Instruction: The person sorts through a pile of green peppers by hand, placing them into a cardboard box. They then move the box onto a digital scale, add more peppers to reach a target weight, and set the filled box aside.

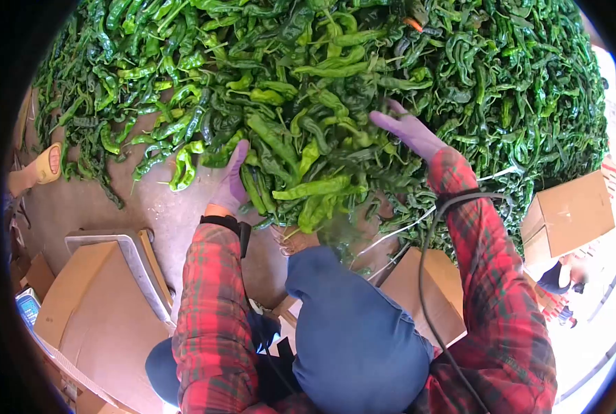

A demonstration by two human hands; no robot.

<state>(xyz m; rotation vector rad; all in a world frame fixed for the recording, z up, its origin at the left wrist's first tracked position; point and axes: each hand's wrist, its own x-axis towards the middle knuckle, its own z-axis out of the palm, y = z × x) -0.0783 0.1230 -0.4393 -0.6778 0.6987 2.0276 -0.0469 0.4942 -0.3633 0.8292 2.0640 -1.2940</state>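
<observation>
Long green peppers [321, 69] lie in a large heap across the table. My left hand [233, 181], in a purple glove, stands at the near left edge of the heap, its thumb and palm against several peppers and its other fingers hidden. My right hand [408, 130], also gloved in purple, reaches into the heap on the right with its fingers spread. Between the two hands lies a loose bunch of brighter green peppers [311, 188]. One orange-red pepper [413, 25] shows near the top.
Open cardboard boxes stand at the lower left [108, 310], below the table's edge [432, 283] and at the right [573, 214]. A grey tray [139, 255] is beside the left box. A co-worker's yellow-gloved hand [49, 164] is at the far left. A dark cable crosses my right sleeve.
</observation>
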